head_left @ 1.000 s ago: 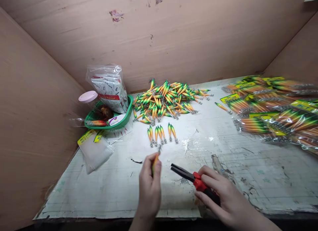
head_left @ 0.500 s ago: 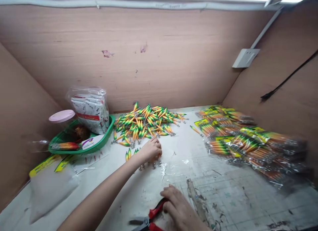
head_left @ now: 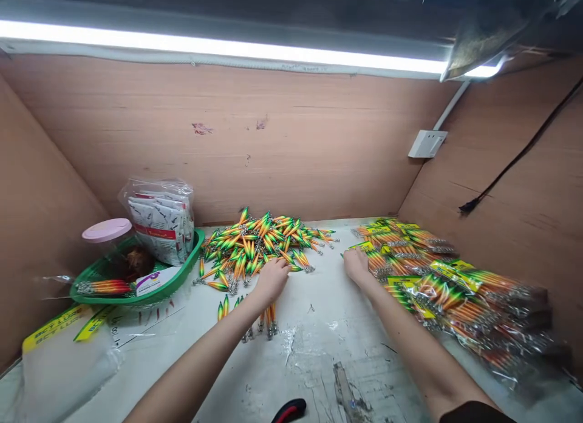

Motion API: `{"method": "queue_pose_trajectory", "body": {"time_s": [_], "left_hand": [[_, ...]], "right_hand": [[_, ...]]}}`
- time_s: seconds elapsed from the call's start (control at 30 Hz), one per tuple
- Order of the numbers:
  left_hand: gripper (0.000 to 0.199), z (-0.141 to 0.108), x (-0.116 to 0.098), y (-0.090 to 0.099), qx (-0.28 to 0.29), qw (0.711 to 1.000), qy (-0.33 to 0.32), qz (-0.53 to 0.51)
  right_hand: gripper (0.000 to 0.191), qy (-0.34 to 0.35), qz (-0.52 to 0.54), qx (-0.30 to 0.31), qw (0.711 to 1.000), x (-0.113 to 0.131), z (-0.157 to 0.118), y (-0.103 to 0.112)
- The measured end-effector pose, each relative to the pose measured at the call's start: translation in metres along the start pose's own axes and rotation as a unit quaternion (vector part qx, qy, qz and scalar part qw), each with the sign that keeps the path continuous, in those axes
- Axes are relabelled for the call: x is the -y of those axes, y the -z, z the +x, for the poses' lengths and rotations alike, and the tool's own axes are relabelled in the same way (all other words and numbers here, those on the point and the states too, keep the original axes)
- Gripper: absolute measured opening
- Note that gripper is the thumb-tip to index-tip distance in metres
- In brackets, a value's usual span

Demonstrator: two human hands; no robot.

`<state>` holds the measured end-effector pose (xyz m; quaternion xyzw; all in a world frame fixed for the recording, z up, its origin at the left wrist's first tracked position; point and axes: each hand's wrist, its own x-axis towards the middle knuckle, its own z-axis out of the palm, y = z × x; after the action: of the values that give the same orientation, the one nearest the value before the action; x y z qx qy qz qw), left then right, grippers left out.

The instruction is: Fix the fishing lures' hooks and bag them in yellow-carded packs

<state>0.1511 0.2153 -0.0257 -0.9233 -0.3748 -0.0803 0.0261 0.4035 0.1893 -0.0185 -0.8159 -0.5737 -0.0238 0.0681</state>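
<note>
A heap of green, yellow and orange lures (head_left: pixel 255 238) with metal ends lies against the back wall. My left hand (head_left: pixel 272 280) is at its front edge, fingers bent down and closed; what they hold, if anything, is hidden. Below that hand a short row of lures (head_left: pixel 268 320) lies on the table. My right hand (head_left: pixel 356 264) is closed over a single lure beside the packed bags, with a green tip showing at its fingers. Yellow-labelled bags of lures (head_left: pixel 455 289) are piled on the right.
A green basket (head_left: pixel 194 253) with a packet bundle (head_left: pixel 161 223) and a pink-lidded jar (head_left: pixel 107 230) stands at the left. Empty bags (head_left: pixel 64 362) lie before it. Red-black pliers (head_left: pixel 290 411) rest at the front edge. A black cable (head_left: pixel 523 150) hangs at right.
My right hand has left the pliers and reached forward to the lone lure near the bags. My left hand has moved slightly up toward the heap. The camera view has tilted upward.
</note>
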Motion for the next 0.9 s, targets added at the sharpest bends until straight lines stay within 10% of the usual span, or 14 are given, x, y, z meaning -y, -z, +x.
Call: {"method": "queue_pose_trajectory", "body": {"time_s": [0.3,0.57,0.77,0.9], "left_hand": [[0.030,0.050,-0.018,-0.016,0.009,0.999,0.020,-0.036],[0.021,0.031,-0.011,0.014,-0.116,0.944,0.126,-0.284],[0.035,-0.044,-0.047,0.049,-0.047,0.830,0.136,-0.539],[0.038,-0.088,-0.069,0.070,0.057,0.567,0.215,-0.793]], "right_hand": [[0.027,-0.027,0.318,0.037,0.947,0.005,-0.039,0.001],[0.044,-0.038,0.673,0.101,0.732,0.003,-0.101,0.014],[0.041,-0.046,0.787,0.185,0.587,0.018,-0.134,0.045],[0.036,-0.037,0.811,0.235,0.534,0.028,-0.154,0.059]]}}
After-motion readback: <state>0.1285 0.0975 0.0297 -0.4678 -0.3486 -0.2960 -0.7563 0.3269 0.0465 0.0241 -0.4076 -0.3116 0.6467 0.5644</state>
